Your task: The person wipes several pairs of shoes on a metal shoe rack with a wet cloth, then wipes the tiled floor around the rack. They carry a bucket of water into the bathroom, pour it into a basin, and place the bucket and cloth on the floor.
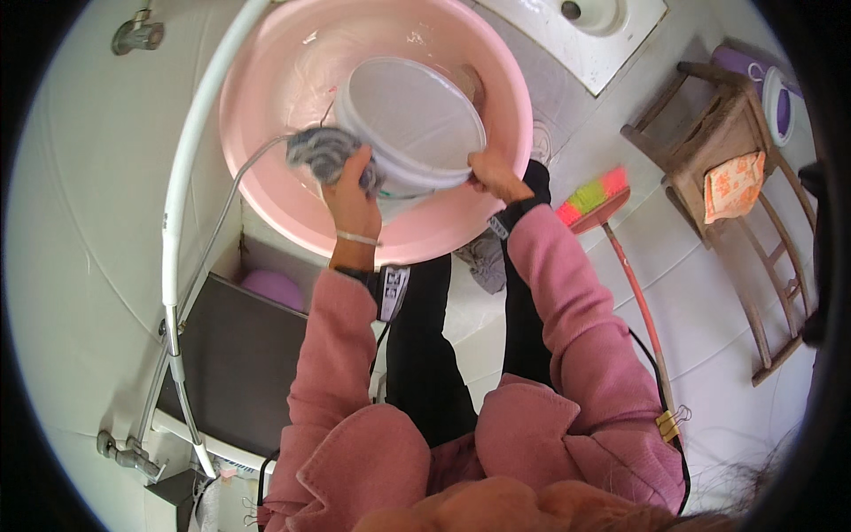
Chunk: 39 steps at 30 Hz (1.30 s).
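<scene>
My left hand (352, 189) grips a bunched grey patterned cloth (324, 151) against the outer side of a white plastic bucket (405, 169). With its fingers round the bucket's rim, my right hand (495, 175) holds the bucket tilted. The bucket is over a large pink plastic basin (266, 193), whose bottom looks wet and shiny. A thin wire handle shows at the bucket's left side. Behind the bucket, inside the basin, a brownish thing (471, 86) is partly hidden; I cannot tell what it is.
A wooden chair (725, 133) with an orange-patterned cloth (734, 186) stands at right, near a broom (595, 199). A squat toilet (585, 33) lies beyond the basin. A white hose (179, 179) and a dark-topped cabinet (233, 359) are at left. A grey cloth (484, 263) lies below the basin.
</scene>
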{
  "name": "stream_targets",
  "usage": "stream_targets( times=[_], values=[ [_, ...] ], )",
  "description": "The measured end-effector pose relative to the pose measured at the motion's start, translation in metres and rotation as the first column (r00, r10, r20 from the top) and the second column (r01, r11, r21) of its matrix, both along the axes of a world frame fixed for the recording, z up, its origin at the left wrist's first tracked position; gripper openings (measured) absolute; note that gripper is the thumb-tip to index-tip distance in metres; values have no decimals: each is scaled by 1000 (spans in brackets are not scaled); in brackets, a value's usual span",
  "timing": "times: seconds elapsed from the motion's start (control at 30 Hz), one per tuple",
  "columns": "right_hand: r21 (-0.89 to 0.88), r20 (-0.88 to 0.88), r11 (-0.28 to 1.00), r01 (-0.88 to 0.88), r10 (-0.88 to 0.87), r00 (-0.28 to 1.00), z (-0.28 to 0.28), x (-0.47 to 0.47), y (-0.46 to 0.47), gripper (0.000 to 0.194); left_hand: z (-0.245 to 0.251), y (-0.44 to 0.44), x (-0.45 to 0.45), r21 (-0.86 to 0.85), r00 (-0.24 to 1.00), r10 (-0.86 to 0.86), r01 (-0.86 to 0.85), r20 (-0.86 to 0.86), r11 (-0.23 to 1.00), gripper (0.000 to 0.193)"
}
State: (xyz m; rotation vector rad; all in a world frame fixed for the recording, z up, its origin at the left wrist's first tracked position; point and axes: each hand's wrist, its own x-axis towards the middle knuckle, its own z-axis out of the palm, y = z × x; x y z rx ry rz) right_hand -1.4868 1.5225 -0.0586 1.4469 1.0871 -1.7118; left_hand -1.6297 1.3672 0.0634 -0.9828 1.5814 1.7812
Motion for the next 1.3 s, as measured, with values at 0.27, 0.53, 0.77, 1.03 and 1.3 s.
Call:
stream_targets(
  times=[0.27, 0.53, 0.77, 1.03, 1.3],
  values=[
    [676, -478, 735, 41, 397, 784, 134, -25, -23, 51, 99, -84, 42, 103, 966, 243, -252, 92, 962, 19],
    [767, -439, 632, 111, 390, 810, 286, -9, 48, 67, 174, -20, 67, 341, 980, 187, -197, 63, 919, 26],
    [747, -575, 604, 277, 379, 726, 310, -36, 105, 66, 205, 38, 16, 337, 996, 90, -89, 12, 937, 24],
    [783, -527, 540, 308, 312, 791, 345, -25, 179, 66, 225, 123, 16, 421, 997, -12, 43, -76, 906, 26],
    [694, -617, 565, 446, 148, 773, 343, 17, 213, 59, 239, 168, 28, 400, 994, -108, 105, -17, 910, 22]
  ],
)
